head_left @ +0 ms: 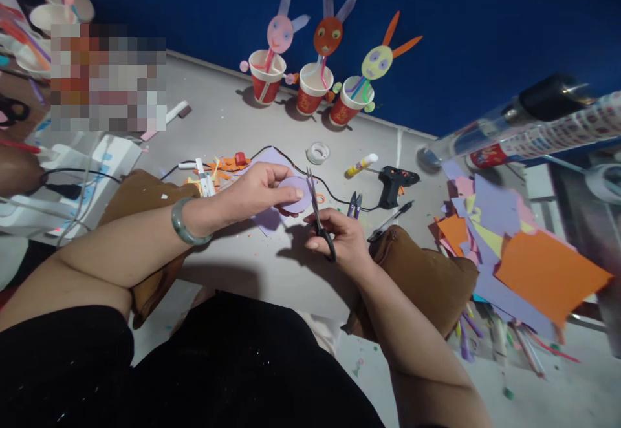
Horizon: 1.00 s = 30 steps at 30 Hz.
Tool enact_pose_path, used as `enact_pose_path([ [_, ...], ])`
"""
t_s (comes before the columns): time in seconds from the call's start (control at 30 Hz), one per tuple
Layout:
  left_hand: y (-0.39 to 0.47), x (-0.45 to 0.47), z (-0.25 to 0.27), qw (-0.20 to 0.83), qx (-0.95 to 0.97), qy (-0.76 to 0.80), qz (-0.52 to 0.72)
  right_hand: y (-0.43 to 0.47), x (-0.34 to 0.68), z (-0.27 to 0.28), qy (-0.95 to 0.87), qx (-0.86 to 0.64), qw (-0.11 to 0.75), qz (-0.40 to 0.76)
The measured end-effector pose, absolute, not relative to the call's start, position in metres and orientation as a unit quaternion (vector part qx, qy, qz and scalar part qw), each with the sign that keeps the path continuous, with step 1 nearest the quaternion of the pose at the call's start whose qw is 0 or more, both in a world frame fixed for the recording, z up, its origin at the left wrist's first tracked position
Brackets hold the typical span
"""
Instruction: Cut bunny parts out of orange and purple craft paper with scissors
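Between the thumb and fingers of my left hand [257, 192] is a round piece of lilac paper [291, 200]. My right hand [342, 239] grips black-handled scissors [316, 211], blades pointing away from me and beside the right edge of the lilac circle. Whether the blades touch the paper I cannot tell. Beneath my left hand a lilac paper sheet [268, 223] lies on the table. Orange paper scraps [226, 171] and a white utility knife [206, 179] are just beyond my left wrist. Small purple snips [355, 205] lie right of the scissors.
Three red paper cups [266, 85] with paper rabbit heads stand at the back. A tape roll [318, 152], glue stick [361, 165] and black glue gun [395, 185] with its cord lie ahead. Brown cushions [422, 273] flank my forearms. Coloured paper [548, 273] is piled at right.
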<state>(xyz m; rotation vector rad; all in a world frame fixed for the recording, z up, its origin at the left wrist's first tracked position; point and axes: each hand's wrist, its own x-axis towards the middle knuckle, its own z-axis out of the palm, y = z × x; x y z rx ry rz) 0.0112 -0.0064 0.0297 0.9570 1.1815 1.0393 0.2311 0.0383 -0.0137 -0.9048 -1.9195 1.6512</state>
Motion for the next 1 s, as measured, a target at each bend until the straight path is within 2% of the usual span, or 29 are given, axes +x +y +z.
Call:
enact_pose_path([
  [1.0, -0.0059, 0.0092, 0.0316, 0.623, 0.395, 0.494, 0.461, 0.0378, 0.2334, -0.0142, -0.69, -0.336, 0.209, 0.605],
])
